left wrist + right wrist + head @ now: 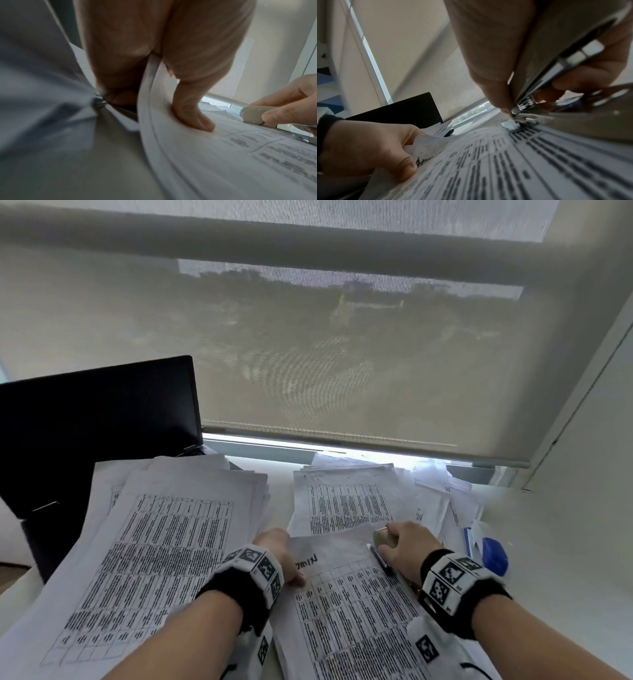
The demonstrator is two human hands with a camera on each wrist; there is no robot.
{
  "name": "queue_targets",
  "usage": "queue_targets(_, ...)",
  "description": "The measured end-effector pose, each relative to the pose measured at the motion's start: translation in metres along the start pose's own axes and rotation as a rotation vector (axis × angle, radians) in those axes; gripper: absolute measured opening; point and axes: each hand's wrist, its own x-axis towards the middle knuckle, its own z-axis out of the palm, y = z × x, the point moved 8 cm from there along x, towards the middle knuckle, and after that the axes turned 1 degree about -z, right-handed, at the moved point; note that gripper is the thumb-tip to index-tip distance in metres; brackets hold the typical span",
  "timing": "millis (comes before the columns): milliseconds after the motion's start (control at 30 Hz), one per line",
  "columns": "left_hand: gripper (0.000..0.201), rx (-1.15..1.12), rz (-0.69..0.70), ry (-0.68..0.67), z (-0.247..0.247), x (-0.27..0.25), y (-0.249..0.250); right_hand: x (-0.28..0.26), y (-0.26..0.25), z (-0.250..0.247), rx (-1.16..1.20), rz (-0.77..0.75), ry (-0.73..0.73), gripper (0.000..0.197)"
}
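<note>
White desk [565, 542] under a window, covered with printed sheets. Nearest the person lies a sheaf of papers [349, 611] printed with tables, held between both hands. The left hand [277, 553] pinches the sheaf's far left corner; the left wrist view shows the thumb pressed on the top sheet and the fingers [120, 97] curled beneath, a detail that the wristband hides from the head view. The right hand [407, 546] is closed around a grey stapler [383, 538] set at the sheaf's far right corner. The right wrist view alone shows the stapler's mouth [522, 106] over the paper's edge, with the sheet passing into it; whether it is pressed fully down cannot be told.

To the left of the left hand, a loose pile of papers [154, 542] overlaps the base of a black laptop [96, 419] whose lid stands open. Just beyond the right hand lies a second pile of papers [346, 501], and to its right a blue object [495, 554], too blurred to identify. Farthest back, a roller blind [342, 354] hangs nearly to the sill, leaving a bright strip of window [308, 443].
</note>
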Motion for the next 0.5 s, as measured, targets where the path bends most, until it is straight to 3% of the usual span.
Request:
queue_targets(200,0.068,0.008,0.000,-0.007,0.0006,-0.0003,0.0001,0.0050,-0.0107,-0.0025,-0.032,0.005,0.015,0.014)
queue_targets(500,0.071,-0.017,0.021,-0.019,-0.0026,-0.0092,0.0026,0.0012,-0.0089,-0.0028,0.006,-0.019,0.046,0.024)
